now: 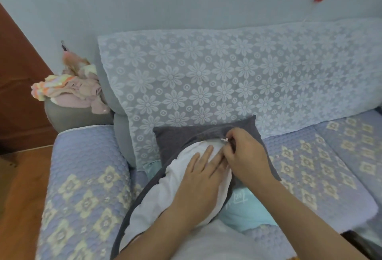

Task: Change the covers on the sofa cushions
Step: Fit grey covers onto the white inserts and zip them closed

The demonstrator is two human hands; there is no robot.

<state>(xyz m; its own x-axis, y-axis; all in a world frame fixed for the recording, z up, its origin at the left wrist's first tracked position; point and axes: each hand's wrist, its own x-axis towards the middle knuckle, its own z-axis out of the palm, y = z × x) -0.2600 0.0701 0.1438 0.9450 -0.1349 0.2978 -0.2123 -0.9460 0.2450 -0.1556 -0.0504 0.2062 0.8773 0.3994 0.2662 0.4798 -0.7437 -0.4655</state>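
My left hand (201, 179) lies flat, fingers straight, pressing the soft white cushion insert (165, 193) where it bulges from the open mouth of the dark grey knit cover (175, 138). My right hand (246, 156) pinches the small zipper pull (225, 140) at the cover's edge. The cushion lies on the quilted lavender sofa seat (310, 166), against the floral lace backrest throw (206, 73).

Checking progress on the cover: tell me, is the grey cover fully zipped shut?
No, the grey cover gapes open, with the white cushion insert showing under the left hand.
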